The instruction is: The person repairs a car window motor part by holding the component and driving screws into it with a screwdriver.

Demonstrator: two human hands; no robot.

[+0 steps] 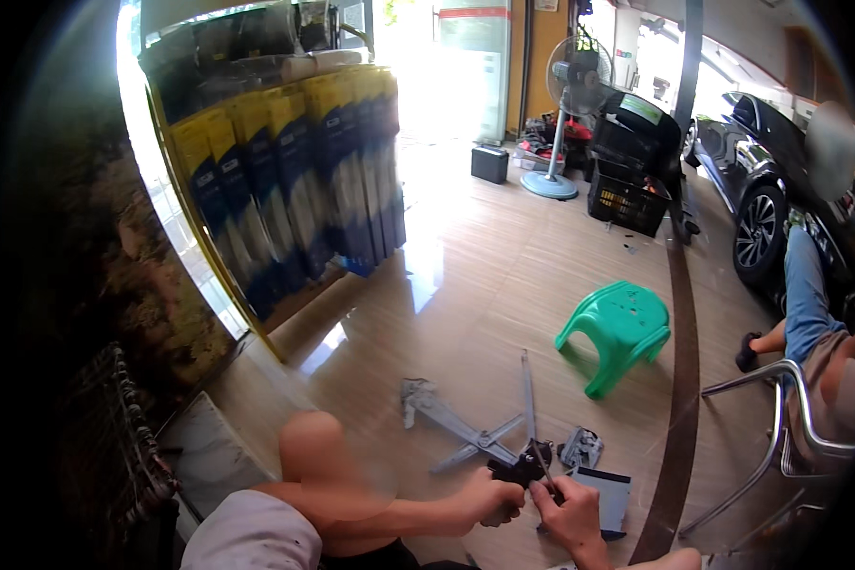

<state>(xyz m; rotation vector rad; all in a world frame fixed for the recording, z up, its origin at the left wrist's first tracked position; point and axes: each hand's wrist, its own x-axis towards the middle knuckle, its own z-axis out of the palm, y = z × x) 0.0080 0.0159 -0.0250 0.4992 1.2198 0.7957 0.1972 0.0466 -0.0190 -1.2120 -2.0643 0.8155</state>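
Note:
Low in the middle, my left hand [492, 498] is closed around a black motor-like part [522, 465]. My right hand [574, 521] is closed beside it, gripping a thin screwdriver-like tool [542, 463] whose shaft points at the black part. Just beyond lies a grey metal window regulator [475, 439] with crossed arms; whether the black part is joined to it I cannot tell. A smaller grey metal part [579, 446] rests on the floor to the right. Partly behind my right hand is a flat grey-and-black piece [606, 501].
A green plastic stool [625, 315] stands ahead on the right. Near the right edge are a metal-framed chair [793, 389] and a person in jeans [806, 275] by a dark car [760, 171]. Packaged strips hang on a rack [294, 161] at left. Farther back stands a fan [560, 114].

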